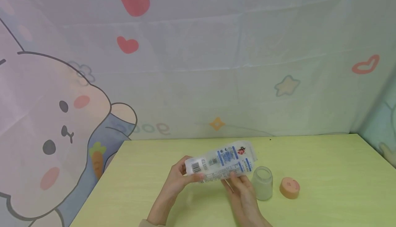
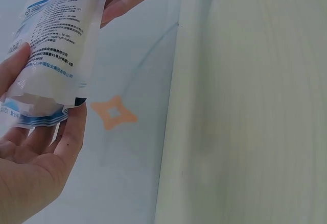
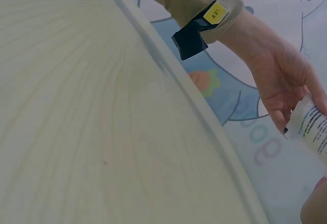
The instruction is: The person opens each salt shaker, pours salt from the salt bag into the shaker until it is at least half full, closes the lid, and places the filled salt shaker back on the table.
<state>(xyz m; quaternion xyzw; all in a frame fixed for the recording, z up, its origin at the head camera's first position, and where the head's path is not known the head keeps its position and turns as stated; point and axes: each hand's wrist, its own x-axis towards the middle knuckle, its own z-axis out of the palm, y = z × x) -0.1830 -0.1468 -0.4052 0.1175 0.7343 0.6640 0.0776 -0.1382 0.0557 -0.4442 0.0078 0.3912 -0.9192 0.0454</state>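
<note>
A white plastic packet [image 1: 213, 163] with blue and black print and a barcode is held up above the table, tilted with its right end higher. My left hand [image 1: 177, 176] grips its left end, thumb on the printed face and fingers behind, as the left wrist view shows on the packet [image 2: 56, 45] too. At the lower right side my right hand [image 1: 244, 194] holds it with the thumb on the front. Just beyond the right hand stands an uncapped clear jar [image 1: 263, 187], partly overlapped by that hand. An orange round lid [image 1: 289, 187] lies right of the jar.
The pale yellow-green table [image 1: 334, 185] runs back to a cloth backdrop [image 1: 198, 93] printed with hearts, stars and a cartoon animal. A dark strap with a yellow label [image 3: 215, 13] sits at the left sleeve's cuff.
</note>
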